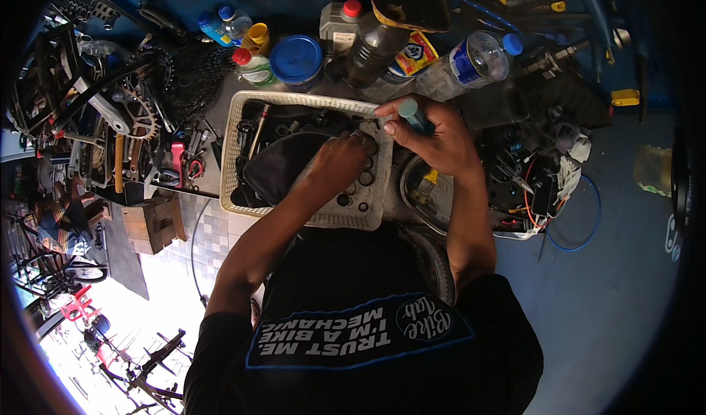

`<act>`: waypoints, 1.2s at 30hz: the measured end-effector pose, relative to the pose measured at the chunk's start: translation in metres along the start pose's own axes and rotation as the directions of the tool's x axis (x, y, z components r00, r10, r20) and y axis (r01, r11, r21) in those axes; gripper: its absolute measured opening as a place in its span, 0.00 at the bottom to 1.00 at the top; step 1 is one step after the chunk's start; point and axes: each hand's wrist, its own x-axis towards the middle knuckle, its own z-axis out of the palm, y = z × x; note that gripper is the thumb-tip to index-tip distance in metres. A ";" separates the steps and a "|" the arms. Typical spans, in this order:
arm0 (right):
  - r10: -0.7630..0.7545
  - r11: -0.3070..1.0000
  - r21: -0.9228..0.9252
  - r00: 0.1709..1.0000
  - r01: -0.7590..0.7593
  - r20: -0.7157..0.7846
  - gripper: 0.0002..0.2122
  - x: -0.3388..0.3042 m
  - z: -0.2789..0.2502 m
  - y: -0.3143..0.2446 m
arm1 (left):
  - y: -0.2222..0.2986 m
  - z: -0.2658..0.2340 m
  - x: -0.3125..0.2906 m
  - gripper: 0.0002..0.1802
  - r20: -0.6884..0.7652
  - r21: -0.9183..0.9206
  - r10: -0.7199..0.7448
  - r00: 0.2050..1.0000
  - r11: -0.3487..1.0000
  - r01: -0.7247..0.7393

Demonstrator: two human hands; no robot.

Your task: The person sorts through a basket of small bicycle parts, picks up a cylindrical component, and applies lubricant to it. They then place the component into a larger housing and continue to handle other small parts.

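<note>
A cream plastic basket (pixel 229 150) stands on the bench in front of me. It holds a large dark rounded piece (pixel 276 169), a metal rod (pixel 259 130) and several small dark rings (pixel 344 199) along its right side. My left hand (pixel 338 161) reaches into the basket with its fingers pinched together by the rings; what they grip, if anything, is hidden. Just off the basket's right rim, my right hand (pixel 445 139) is closed around a teal-green cylindrical handle (pixel 414 115), whose round end points up. The rest of that tool is hidden by the hand.
Bottles, a blue-lidded tub (pixel 296 58) and a black funnel-like container (pixel 408 3) line the back. Bike parts (pixel 110 113) crowd the left. A bike wheel (pixel 415 194) is right of the basket, near pliers (pixel 507 169) and cables. A wooden stool (pixel 154 224) stands lower left.
</note>
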 end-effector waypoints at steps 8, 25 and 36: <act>-0.011 1.000 0.004 0.999 0.012 -0.033 0.10 -0.001 0.001 0.000 | -0.014 -0.014 -0.001 0.12 0.096 -0.443 -0.111 0.989 0.885 0.142; 0.058 0.989 0.135 0.998 -0.062 0.028 0.11 0.005 0.005 0.001 | -0.042 -0.046 -0.064 0.13 0.291 -0.954 -0.287 0.912 -0.025 0.297; 0.024 0.998 0.065 1.000 -0.025 0.006 0.10 -0.001 0.003 0.002 | 0.003 -0.008 -0.013 0.14 0.057 -0.173 -0.105 0.993 0.978 0.113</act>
